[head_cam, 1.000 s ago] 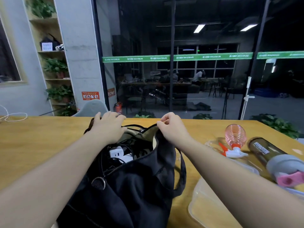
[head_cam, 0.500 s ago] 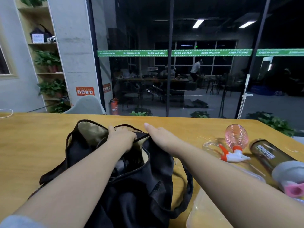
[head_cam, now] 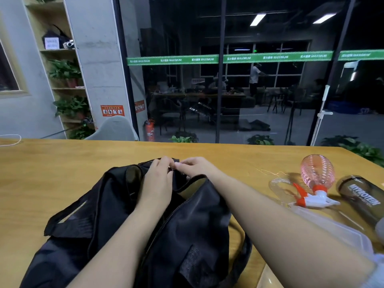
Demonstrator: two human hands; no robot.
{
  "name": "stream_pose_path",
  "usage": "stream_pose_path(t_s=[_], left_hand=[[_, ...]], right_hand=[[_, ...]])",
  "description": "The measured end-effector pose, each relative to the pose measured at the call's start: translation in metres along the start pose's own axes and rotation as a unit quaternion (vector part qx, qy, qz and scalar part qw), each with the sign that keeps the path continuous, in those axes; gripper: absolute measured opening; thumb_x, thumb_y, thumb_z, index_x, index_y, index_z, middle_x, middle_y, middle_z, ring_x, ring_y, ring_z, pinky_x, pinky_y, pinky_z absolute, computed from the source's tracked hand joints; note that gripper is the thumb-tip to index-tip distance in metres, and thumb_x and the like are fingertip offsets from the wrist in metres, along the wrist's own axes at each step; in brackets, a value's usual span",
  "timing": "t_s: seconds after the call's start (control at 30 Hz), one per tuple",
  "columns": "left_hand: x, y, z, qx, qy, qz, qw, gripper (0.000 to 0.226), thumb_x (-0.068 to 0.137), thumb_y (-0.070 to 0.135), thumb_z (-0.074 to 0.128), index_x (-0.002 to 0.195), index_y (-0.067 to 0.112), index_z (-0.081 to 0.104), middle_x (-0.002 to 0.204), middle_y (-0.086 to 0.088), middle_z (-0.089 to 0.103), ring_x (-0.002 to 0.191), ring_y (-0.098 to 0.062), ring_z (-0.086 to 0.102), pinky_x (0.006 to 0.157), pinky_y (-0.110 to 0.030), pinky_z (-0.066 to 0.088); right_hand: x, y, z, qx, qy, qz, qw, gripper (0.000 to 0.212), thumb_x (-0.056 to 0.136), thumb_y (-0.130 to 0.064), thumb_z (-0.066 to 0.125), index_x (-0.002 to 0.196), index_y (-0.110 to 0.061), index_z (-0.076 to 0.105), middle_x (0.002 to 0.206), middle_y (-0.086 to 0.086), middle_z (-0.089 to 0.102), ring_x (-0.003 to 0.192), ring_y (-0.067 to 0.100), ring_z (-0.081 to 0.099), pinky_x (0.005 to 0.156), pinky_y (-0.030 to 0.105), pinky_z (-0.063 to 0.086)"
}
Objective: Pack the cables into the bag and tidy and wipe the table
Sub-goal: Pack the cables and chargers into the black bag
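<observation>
A black fabric bag (head_cam: 187, 235) lies on the wooden table (head_cam: 52, 173) in front of me, its zip partly open and a tan lining showing. My left hand (head_cam: 158, 179) and my right hand (head_cam: 197, 167) meet at the bag's far end, fingers pinched on the fabric and a small metal piece at the zip. The cables inside the bag are hidden from view.
A pink spray bottle (head_cam: 315, 179) lies on its side at the right, next to a dark shaker bottle (head_cam: 363, 196) and a clear plastic box (head_cam: 332, 231). A white cable (head_cam: 12, 140) trails at the far left edge. A glass wall stands behind the table.
Both hands moved from holding the bag's mouth open to its far end. The bag's opening has narrowed and the white chargers inside are no longer visible.
</observation>
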State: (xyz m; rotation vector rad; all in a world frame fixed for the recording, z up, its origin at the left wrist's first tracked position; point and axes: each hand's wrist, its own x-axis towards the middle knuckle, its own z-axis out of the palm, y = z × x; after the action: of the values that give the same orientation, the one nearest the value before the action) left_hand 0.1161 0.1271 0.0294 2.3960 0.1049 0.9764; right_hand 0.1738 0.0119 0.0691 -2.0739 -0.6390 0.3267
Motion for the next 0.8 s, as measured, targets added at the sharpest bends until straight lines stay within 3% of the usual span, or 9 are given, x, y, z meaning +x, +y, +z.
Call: stream_pose_path(t_s=[0.13, 0.27, 0.33, 0.47, 0.57, 0.63, 0.7, 0.8], left_hand=[[-0.008, -0.003, 0.002, -0.032, 0.006, -0.008, 0.999, 0.020, 0.085, -0.004, 0.050, 0.080, 0.016, 0.045, 0.087, -0.002, 0.048, 0.075, -0.011, 0.042, 0.060, -0.020, 0.029], [-0.010, -0.004, -0.001, -0.016, 0.012, 0.014, 1.000, 0.024, 0.076, -0.008, 0.055, 0.072, 0.013, 0.042, 0.080, -0.002, 0.048, 0.072, -0.018, 0.042, 0.060, -0.023, 0.029], [-0.011, -0.004, -0.002, -0.019, 0.014, 0.023, 0.999, 0.025, 0.073, -0.008, 0.056, 0.070, 0.013, 0.043, 0.077, -0.001, 0.048, 0.069, -0.016, 0.042, 0.061, -0.021, 0.032], [-0.013, -0.003, -0.002, -0.040, 0.010, 0.017, 0.999, 0.020, 0.077, 0.003, 0.060, 0.069, 0.016, 0.047, 0.077, 0.003, 0.048, 0.072, -0.007, 0.046, 0.064, -0.012, 0.035], [-0.013, -0.002, 0.001, -0.033, 0.010, 0.011, 0.999, 0.027, 0.079, 0.014, 0.066, 0.067, 0.020, 0.043, 0.076, 0.005, 0.044, 0.071, -0.003, 0.044, 0.065, -0.009, 0.033], [-0.013, -0.003, 0.002, -0.031, 0.016, 0.016, 0.999, 0.023, 0.077, 0.015, 0.070, 0.075, 0.020, 0.048, 0.081, 0.006, 0.043, 0.075, 0.001, 0.043, 0.069, -0.009, 0.034], [-0.013, -0.003, 0.001, -0.026, -0.002, 0.017, 1.000, 0.028, 0.073, 0.013, 0.074, 0.094, 0.017, 0.056, 0.096, 0.003, 0.042, 0.083, 0.001, 0.040, 0.077, -0.012, 0.032], [-0.012, -0.003, 0.002, 0.020, -0.055, 0.038, 0.998, 0.046, 0.071, 0.014, 0.077, 0.113, 0.018, 0.060, 0.104, -0.001, 0.036, 0.099, -0.012, 0.036, 0.089, -0.021, 0.026]], right_hand=[[-0.001, 0.016, 0.000, 0.054, -0.022, -0.020, 0.998, 0.023, 0.094, -0.038, 0.055, 0.104, -0.022, 0.069, 0.057, -0.020, 0.059, 0.055, -0.006, 0.052, 0.058, 0.017, 0.038], [-0.002, 0.019, -0.002, 0.104, -0.052, -0.066, 0.991, 0.013, 0.093, -0.023, 0.060, 0.104, -0.021, 0.066, 0.061, -0.020, 0.060, 0.050, -0.011, 0.054, 0.057, 0.007, 0.040], [-0.001, 0.020, 0.001, 0.096, -0.062, -0.076, 0.990, 0.012, 0.092, -0.024, 0.061, 0.103, -0.024, 0.067, 0.055, -0.022, 0.059, 0.053, -0.010, 0.054, 0.060, 0.009, 0.040], [0.003, 0.024, 0.003, 0.074, -0.019, -0.084, 0.994, 0.009, 0.090, -0.024, 0.064, 0.092, -0.024, 0.072, 0.069, -0.017, 0.066, 0.065, -0.003, 0.058, 0.070, 0.018, 0.045], [0.006, 0.024, 0.003, 0.041, 0.008, -0.082, 0.996, 0.011, 0.090, -0.022, 0.063, 0.092, -0.018, 0.072, 0.073, -0.015, 0.064, 0.061, -0.008, 0.055, 0.063, 0.009, 0.042], [0.006, 0.025, 0.002, 0.047, 0.026, -0.078, 0.996, 0.012, 0.090, -0.021, 0.062, 0.088, -0.016, 0.072, 0.067, -0.015, 0.062, 0.049, -0.011, 0.052, 0.055, 0.005, 0.039], [0.005, 0.027, 0.001, 0.080, 0.032, -0.065, 0.994, 0.017, 0.091, -0.021, 0.061, 0.076, -0.018, 0.070, 0.063, -0.013, 0.063, 0.047, -0.009, 0.051, 0.059, 0.011, 0.042], [0.004, 0.028, 0.003, 0.099, 0.021, -0.043, 0.994, 0.030, 0.091, -0.017, 0.059, 0.061, -0.020, 0.064, 0.052, -0.012, 0.062, 0.049, 0.000, 0.053, 0.064, 0.021, 0.045]])
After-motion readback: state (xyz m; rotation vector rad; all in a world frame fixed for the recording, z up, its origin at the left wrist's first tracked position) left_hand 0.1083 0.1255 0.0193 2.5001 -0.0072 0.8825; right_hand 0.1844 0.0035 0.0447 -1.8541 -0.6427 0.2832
